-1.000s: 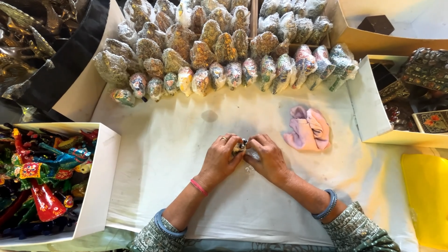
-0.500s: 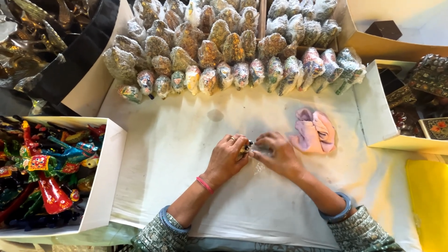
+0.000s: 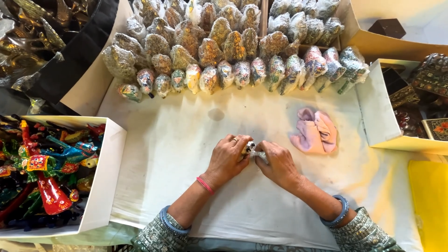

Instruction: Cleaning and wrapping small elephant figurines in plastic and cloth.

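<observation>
Head view, looking down on a desk (image 3: 177, 140) covered by a white cloth. The left hand (image 3: 227, 160) and right hand (image 3: 278, 163) meet at centre, both closed around a small painted figurine (image 3: 248, 148) in clear wrap. Rows of wrapped figurines (image 3: 233, 56) line the far edge. A pink cloth (image 3: 315, 131) lies near the right hand; a white box (image 3: 105, 186) of bright painted figures stands at left.

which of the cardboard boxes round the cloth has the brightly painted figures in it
The white box left of the left hand, filled with red, blue and green figures.

Bare white cloth (image 3: 186, 154) around; wrapped figurines (image 3: 224, 70) ahead, pink rag (image 3: 315, 133) right
</observation>
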